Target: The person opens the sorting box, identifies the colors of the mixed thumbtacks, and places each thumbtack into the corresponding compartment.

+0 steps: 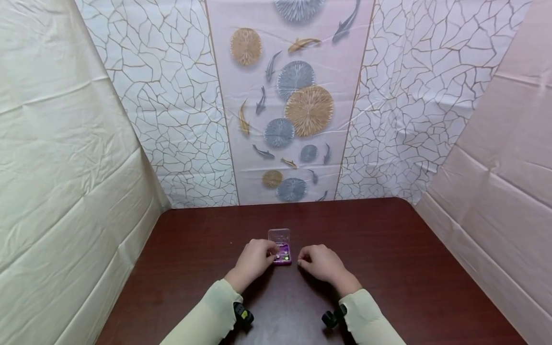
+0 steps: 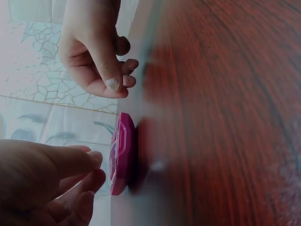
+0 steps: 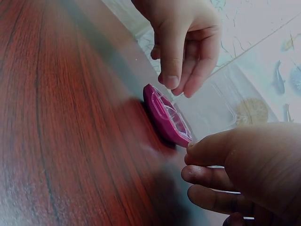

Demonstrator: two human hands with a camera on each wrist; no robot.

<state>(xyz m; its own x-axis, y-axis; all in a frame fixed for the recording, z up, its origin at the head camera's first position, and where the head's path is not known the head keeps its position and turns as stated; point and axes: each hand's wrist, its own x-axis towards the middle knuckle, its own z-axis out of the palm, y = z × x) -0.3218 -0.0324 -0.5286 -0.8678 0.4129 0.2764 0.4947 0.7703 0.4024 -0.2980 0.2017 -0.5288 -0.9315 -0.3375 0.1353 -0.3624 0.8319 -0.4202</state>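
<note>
A small purple pill case (image 1: 282,259) lies on the table with its clear lid (image 1: 279,235) raised at the back. Small white and yellow-green pieces, too small to identify, sit in its compartments. My left hand (image 1: 256,256) hovers over the case's left side, fingers bent loosely downward and hiding part of it. In the right wrist view a gap shows between the left thumb and fingers, with no held thing visible. Just right of the case, my right hand (image 1: 322,263) has loosely bent fingers. Its fingertips (image 3: 192,174) are near the case's edge, and nothing shows in them.
A dark red-brown wooden table (image 1: 207,230) extends around the case. Patterned cloth (image 1: 172,96) hangs behind it, and plain cloth walls stand at the left (image 1: 64,167) and right (image 1: 496,167). Each wrist carries a black camera, left (image 1: 244,315) and right (image 1: 332,318).
</note>
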